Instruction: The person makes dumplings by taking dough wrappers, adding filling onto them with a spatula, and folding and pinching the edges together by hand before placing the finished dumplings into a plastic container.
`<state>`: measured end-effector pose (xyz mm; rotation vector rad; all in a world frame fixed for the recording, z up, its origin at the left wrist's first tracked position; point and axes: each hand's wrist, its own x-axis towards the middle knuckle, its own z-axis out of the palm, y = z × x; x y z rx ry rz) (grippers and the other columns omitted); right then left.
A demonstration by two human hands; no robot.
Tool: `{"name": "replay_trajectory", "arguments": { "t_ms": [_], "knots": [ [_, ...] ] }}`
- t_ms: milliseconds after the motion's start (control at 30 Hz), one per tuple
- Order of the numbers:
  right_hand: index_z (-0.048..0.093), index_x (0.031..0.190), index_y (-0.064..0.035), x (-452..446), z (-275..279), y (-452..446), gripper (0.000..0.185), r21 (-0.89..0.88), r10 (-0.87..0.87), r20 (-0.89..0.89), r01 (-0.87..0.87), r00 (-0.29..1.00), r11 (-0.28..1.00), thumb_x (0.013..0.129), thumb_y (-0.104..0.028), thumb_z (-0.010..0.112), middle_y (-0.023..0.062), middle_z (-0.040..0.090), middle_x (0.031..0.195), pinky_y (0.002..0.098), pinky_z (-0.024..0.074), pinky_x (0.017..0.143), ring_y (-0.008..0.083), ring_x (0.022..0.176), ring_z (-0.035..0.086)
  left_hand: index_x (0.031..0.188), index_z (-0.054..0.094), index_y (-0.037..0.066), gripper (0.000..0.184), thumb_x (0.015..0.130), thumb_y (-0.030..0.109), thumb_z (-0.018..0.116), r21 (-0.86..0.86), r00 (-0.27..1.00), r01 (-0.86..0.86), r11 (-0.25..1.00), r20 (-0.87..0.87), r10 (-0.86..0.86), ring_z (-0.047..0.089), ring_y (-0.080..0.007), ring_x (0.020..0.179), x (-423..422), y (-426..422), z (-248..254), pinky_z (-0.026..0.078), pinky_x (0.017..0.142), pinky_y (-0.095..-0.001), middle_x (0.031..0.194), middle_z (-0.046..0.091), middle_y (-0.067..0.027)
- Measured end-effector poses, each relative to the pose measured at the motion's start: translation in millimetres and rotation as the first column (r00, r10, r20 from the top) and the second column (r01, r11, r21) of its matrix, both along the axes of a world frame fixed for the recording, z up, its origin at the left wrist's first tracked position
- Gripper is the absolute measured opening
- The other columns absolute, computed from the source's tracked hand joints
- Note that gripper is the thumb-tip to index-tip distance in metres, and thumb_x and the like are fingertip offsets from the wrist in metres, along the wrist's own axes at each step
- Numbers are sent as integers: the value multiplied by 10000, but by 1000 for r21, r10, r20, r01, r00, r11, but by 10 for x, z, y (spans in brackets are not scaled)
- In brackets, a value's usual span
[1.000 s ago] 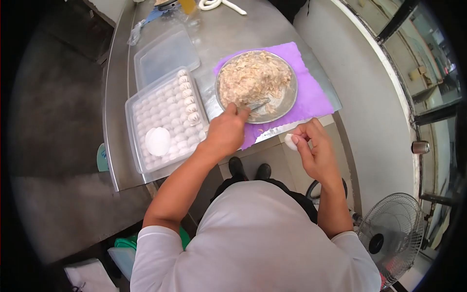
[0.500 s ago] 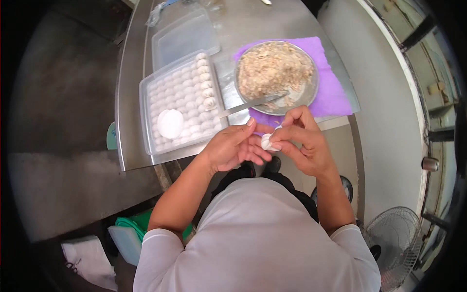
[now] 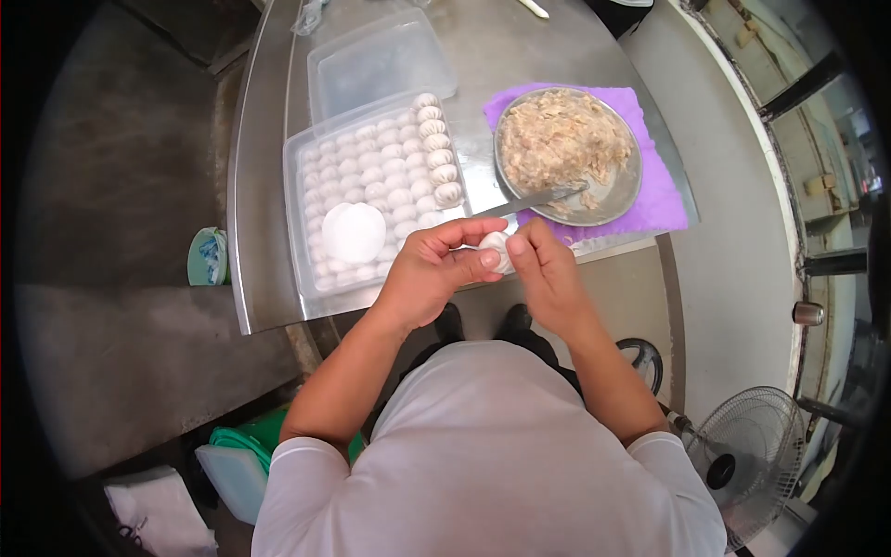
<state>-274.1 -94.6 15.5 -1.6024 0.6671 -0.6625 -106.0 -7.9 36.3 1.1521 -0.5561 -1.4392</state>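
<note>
Between my two hands, in front of the table's edge, is a white pleated dumpling (image 3: 497,249). My left hand (image 3: 438,269) is closed around its left side, with thumb and fingers on it. My right hand (image 3: 546,269) grips the opposite side, thumb and fingers bent against the dough. Just left of my hands lies a clear plastic tray (image 3: 295,218) holding rows of round dumplings, the pleated ones along its right side. A white round stack of wrappers (image 3: 354,232) rests on top of them. Beyond my right hand, a metal bowl (image 3: 620,200) holds minced filling (image 3: 557,135).
The bowl stands on a purple towel (image 3: 664,186) on the steel table (image 3: 255,186). A flat metal spatula (image 3: 529,200) leans over the bowl's near rim. A clear lid (image 3: 380,65) lies behind the tray. A standing fan (image 3: 752,455) is at lower right, a green bin (image 3: 206,258) at left.
My left hand was spread flat beneath the dumpling and has now closed on it. My right hand has shifted left and turned. The view has shifted slightly, so the table appears farther right.
</note>
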Motion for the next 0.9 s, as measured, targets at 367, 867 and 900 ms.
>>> {"name": "replay_trajectory", "arguments": {
  "t_ms": [367,867,900],
  "knots": [
    [468,795,-43,544,-175,455,364,80,-176,29,173,984,982,1078,-271,493,-18,392,661,284,329,538,62,652,362,1176,656,-35,331,862,-29,760,-186,999,-18,982,26,23,676,-113,886,396,312,-159,571,805,-252,1024,707,-82],
    [577,857,-58,605,-259,472,294,294,-127,15,117,992,949,1053,-277,557,-23,513,741,225,410,536,35,618,463,1156,648,-19,342,836,-51,763,-94,981,-84,992,167,99,657,-111,932,539,386,-277,570,826,-250,1049,688,-81],
    [577,857,-58,583,-257,449,294,294,-124,19,113,992,949,1053,-277,557,-23,513,741,225,410,536,35,618,463,1156,648,-19,342,836,-51,763,-95,980,-87,992,172,102,657,-111,932,590,359,-289,570,826,-250,1049,688,-81]
  ]
}}
